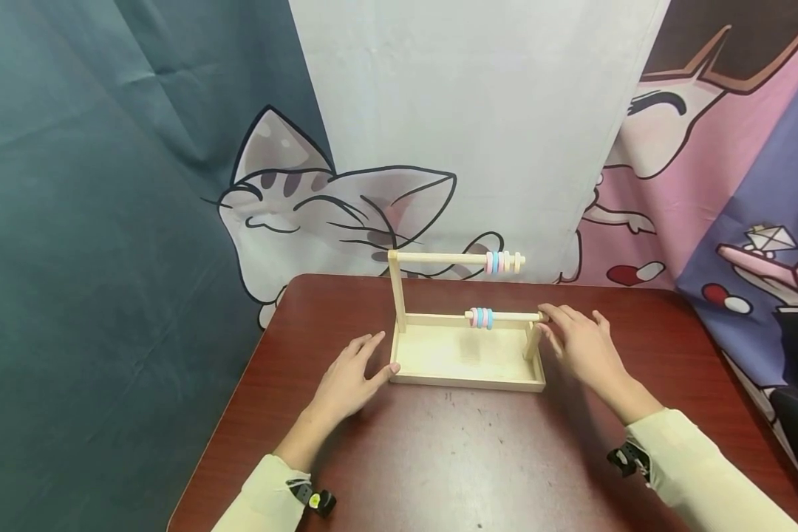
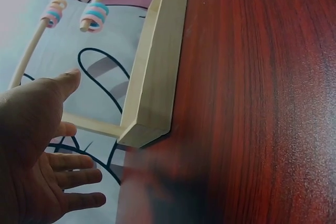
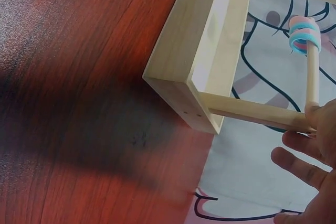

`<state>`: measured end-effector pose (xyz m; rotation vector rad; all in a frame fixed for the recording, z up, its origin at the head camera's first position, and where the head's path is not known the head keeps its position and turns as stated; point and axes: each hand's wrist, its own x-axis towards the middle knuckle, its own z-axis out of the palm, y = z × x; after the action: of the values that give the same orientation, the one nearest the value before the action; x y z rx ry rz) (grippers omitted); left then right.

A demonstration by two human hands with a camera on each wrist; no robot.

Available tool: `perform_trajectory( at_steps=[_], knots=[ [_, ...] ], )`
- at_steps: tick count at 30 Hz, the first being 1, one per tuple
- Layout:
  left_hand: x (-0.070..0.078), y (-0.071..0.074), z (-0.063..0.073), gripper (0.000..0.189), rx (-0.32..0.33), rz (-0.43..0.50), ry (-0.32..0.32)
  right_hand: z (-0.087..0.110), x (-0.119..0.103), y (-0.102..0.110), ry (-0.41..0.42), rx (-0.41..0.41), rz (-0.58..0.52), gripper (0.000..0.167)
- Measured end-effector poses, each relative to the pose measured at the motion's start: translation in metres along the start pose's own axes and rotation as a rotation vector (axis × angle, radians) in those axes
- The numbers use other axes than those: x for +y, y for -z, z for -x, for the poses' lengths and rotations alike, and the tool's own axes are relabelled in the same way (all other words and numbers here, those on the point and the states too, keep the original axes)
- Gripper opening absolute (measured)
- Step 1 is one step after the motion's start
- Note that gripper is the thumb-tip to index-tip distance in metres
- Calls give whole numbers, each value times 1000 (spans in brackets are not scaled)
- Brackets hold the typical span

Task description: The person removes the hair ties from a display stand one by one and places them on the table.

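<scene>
A pale wooden rack (image 1: 468, 382) has a shallow tray base and two posts, each carrying a horizontal rod. Several small pink, blue and cream rings (image 1: 496, 262), which look like hair ties, sit toward the right end of the upper rod (image 1: 442, 258). On the lower rod (image 1: 513, 316), pink and blue rings (image 1: 482, 318) gather at its free left end. My right hand (image 1: 581, 343) has thumb and index finger about the lower rod's right end, at the top of the short post (image 3: 252, 113). My left hand (image 1: 348, 380) lies beside the tray's front left corner, fingers spread, thumb near its edge.
The rack stands on a dark red wood-grain table (image 1: 439, 458). Behind it hangs a cloth backdrop (image 1: 479, 133) with cartoon drawings. A dark wrist strap with a small device (image 1: 319, 502) is on the left wrist, another (image 1: 628, 458) on the right.
</scene>
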<state>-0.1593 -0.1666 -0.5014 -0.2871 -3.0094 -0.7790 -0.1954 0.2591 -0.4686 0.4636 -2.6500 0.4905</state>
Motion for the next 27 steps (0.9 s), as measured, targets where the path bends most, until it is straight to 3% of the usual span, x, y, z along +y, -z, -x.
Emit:
perform_trajectory(
  at_steps=[21,27],
  knots=[
    [6,-6,-8,81,-9,9,-14,-5,5,-6,36,32,-9,25],
    [8,-7,-12,78,-20,38,-52,-5,6,-5,47,30,6,26]
  ],
)
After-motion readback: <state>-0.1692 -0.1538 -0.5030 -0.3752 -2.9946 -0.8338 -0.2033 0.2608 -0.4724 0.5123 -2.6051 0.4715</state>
